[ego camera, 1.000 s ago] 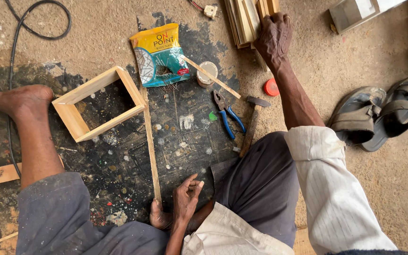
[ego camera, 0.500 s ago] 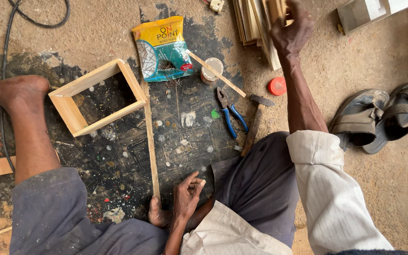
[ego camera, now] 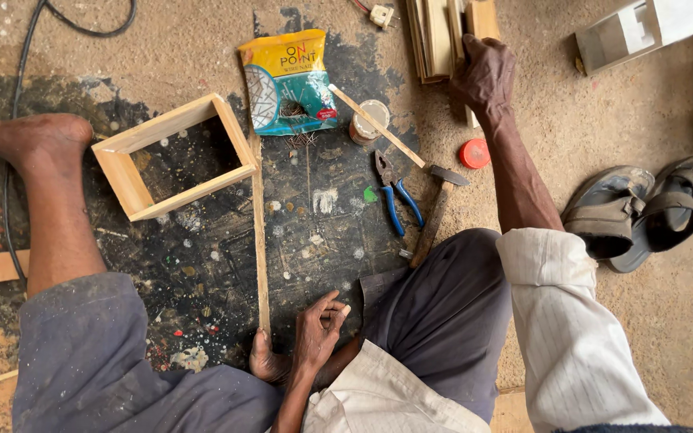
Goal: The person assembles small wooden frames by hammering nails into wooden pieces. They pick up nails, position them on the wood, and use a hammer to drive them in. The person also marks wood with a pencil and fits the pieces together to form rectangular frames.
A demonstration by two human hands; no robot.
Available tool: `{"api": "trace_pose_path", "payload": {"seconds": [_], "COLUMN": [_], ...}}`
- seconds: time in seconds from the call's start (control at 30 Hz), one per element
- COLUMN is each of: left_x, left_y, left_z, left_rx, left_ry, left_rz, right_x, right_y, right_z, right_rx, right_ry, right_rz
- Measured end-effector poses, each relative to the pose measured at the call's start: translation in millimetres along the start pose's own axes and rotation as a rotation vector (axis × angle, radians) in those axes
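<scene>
Your right hand (ego camera: 484,76) reaches out to the stack of wooden slats (ego camera: 441,36), its grip curled closed over their near ends. Your left hand (ego camera: 318,333) rests loosely half-open, holding nothing, its fingers just beside the near end of the long thin strip (ego camera: 259,232) on the floor.

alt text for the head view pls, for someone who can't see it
A person sits on a paint-stained floor, right hand reaching onto a stack of wooden strips, left hand resting near their lap beside a long thin wooden strip. Nearby lie an open wooden frame, blue-handled pliers, a hammer and a yellow packet.
</scene>
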State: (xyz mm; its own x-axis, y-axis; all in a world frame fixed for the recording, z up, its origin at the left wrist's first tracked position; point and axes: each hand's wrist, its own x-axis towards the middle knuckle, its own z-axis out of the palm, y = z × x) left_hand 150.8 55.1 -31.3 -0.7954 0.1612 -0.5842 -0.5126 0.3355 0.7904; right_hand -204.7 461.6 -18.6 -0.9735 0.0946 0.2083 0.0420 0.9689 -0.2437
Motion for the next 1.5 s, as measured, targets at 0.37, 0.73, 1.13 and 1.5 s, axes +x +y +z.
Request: {"api": "trace_pose_path", "payload": {"seconds": [0.37, 0.73, 1.13, 1.5], "left_x": [-2, -3, -7, -7], "left_y": [4, 6, 11, 25], "left_z": [1, 0, -2, -7], "left_rx": [0.067, 0.123, 0.107, 0.089], "left_ry": [-0.010, -0.018, -0.031, 0.055], "left_rz": [0.004, 0.023, 0.017, 0.108], "right_x": [1, 31, 41, -6], "right_y": [5, -17, -38, -33], "right_z": [4, -7, 19, -49], "right_rx": [0.143, 0.028, 0.065, 0.465], "right_ry": [0.186, 0.160, 0.186, 0.503], "right_rz": [-0.069, -0.057, -0.031, -0.009]}}
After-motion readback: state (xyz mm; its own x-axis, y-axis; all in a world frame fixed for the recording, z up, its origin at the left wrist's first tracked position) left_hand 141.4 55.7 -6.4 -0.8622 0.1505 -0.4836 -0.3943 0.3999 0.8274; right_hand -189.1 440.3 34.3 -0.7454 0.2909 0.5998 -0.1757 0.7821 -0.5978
